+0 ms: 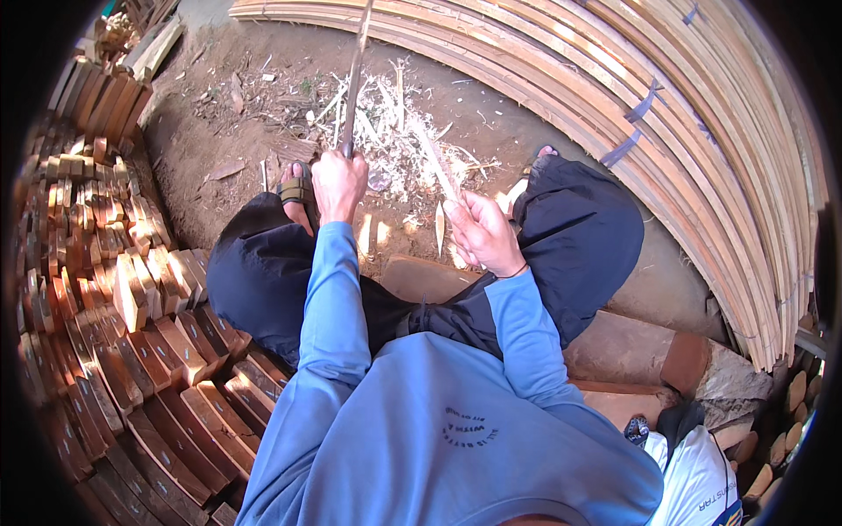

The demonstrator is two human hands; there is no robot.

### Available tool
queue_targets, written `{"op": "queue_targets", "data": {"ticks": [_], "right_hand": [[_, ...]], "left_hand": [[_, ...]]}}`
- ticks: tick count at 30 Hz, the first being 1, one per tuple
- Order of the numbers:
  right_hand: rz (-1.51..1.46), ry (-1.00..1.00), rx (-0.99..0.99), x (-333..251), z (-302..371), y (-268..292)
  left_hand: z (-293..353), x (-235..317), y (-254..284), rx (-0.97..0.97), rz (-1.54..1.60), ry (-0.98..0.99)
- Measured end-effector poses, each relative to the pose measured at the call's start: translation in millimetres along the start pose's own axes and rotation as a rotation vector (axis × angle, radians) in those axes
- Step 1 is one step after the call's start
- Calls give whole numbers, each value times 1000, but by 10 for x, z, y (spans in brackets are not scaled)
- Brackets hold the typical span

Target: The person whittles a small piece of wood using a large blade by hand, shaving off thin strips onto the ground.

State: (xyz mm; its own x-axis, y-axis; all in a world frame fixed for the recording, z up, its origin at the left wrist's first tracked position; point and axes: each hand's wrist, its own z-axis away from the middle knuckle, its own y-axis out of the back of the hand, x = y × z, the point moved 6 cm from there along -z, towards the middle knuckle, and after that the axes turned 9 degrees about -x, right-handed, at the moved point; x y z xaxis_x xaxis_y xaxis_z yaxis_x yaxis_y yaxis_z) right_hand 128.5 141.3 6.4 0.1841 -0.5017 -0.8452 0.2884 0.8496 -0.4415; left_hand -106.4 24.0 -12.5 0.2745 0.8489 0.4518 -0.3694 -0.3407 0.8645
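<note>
My left hand [339,186] is closed in a fist around the handle of a long knife [354,83]. Its narrow dark blade points up and away from me, seen nearly edge-on. In my right hand [485,232], a thin pale wooden stick [432,158] is pinched between thumb and fingers, slanting away to the upper left. Blade and stick are apart. A small pointed sliver of wood [440,230] shows just left of my right fingers; whether it touches them I cannot tell. Beyond my hands, a heap of pale wood shavings [381,114] covers the dirt between my feet.
Stacked short wooden blocks [158,377] fill the left side. Long bundled wooden strips [561,66], tied with blue bands [645,101], curve along the far right. Bricks or stone slabs [623,351] lie by my right leg, near a white bag [693,478].
</note>
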Motion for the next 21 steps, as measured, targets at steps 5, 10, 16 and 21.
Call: {"op": "queue_targets", "data": {"ticks": [5, 10, 16, 21], "right_hand": [[60, 45, 98, 19, -166, 84], [190, 68, 179, -49, -211, 116], [250, 59, 211, -11, -165, 167], [205, 78, 169, -40, -177, 132]], "left_hand": [[381, 343, 310, -89, 25, -168], [657, 405, 300, -297, -7, -247], [634, 352, 73, -308, -167, -295], [554, 409, -40, -315, -159, -225]]}}
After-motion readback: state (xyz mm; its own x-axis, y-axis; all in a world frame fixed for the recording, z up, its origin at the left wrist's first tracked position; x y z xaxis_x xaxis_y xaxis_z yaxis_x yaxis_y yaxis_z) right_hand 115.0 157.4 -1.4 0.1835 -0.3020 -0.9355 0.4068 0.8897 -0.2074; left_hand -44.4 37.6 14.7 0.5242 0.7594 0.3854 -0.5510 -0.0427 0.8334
